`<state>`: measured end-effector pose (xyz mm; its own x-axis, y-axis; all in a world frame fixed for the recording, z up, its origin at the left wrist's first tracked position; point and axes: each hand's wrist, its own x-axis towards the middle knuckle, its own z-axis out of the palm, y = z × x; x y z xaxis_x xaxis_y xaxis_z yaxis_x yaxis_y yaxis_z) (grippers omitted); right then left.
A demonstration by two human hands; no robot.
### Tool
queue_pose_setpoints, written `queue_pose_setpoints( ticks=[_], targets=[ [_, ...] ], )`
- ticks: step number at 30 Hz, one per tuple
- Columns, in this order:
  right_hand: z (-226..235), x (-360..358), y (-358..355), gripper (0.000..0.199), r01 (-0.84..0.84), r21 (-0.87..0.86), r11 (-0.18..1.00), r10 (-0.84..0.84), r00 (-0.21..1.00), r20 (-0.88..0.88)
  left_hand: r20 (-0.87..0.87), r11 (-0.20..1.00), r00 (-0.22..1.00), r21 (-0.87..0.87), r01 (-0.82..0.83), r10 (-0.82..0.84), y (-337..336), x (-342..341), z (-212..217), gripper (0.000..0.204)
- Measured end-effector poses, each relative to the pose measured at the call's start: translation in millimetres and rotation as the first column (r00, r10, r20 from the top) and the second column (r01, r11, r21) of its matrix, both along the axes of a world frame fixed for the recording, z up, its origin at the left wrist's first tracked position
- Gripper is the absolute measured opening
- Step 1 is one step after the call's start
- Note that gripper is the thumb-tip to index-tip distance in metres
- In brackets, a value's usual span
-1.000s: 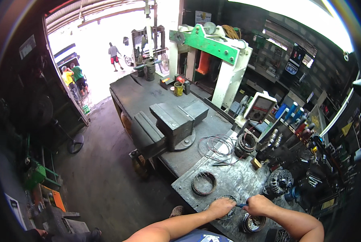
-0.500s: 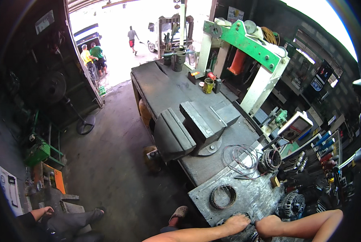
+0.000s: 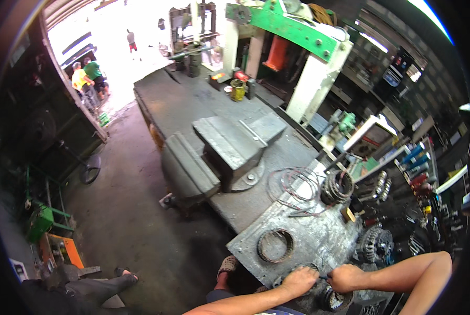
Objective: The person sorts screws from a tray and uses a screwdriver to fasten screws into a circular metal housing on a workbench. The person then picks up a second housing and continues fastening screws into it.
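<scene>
Close together at the metal bench plate [image 3: 245, 249], both my hands are closed. My left hand [image 3: 300, 280] curls its fingers at a round, dark metal part [image 3: 311, 266]; what lies inside its grip is hidden. A fist is formed by my right hand [image 3: 344, 278], and a short dark piece pokes out of it toward the left hand; its kind cannot be made out. Below the right hand sits a round metal part with an open middle [image 3: 340, 300]. A slotted stator ring [image 3: 275, 245] lies flat just beyond my left hand. An alternator [image 3: 374, 244] is to the right.
A big bench vise [image 3: 230, 147] stands on the dark workbench [image 3: 180, 102]. Near it are a loose wire coil [image 3: 298, 189], a wound stator [image 3: 337, 187] and a small wooden block [image 3: 348, 214]. Hand tools crowd the right. A green press frame [image 3: 293, 29] rises behind. Someone's leg [image 3: 101, 285] shows lower left.
The view has shifted, so the bench and vise appear further left and higher. My hands stay together at the same place, and the round part below the right hand now shows more.
</scene>
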<state>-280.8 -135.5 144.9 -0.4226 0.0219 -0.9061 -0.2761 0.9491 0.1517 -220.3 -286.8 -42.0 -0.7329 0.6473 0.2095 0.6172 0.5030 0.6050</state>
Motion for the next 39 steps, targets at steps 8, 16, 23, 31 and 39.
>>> queue_pose_setpoints(
  ticks=[8, 16, 23, 31, 39],
  targets=[
    [-3.8, 7.6, 10.0, 0.044, 0.136, -0.121, 0.983, -0.143, 0.988, -0.05, 0.001, 0.991, 1.0, -0.136, -0.004, 0.004, -1.8, 0.0, 6.1, 0.017],
    [43.3, 83.6, 56.4, 0.031, 0.054, -0.356, 0.933, -0.229, 0.851, -0.473, -0.088, 0.978, 0.993, -0.186, -0.094, 0.079, 2.3, 2.2, 16.7, 0.024],
    [38.9, 292.4, 154.1, 0.043, 0.24, -0.962, 0.131, -0.987, 0.118, -0.106, -0.249, 0.955, 0.927, 0.023, 0.296, -0.282, 16.4, 35.2, 70.6, 0.039],
    [-62.2, 410.0, 138.8, 0.038, 0.259, -0.949, -0.179, -0.971, -0.2, 0.129, -0.196, 0.833, 0.813, -0.212, 0.511, -0.548, 115.8, 89.5, 50.9, 0.051],
    [-56.7, 454.3, 180.6, 0.039, 0.117, -0.986, -0.116, -0.937, -0.343, 0.069, 0.839, 0.84, 0.386, 0.49, -0.234, -0.382, 173.8, 51.6, 66.1, 0.051]
  ],
)
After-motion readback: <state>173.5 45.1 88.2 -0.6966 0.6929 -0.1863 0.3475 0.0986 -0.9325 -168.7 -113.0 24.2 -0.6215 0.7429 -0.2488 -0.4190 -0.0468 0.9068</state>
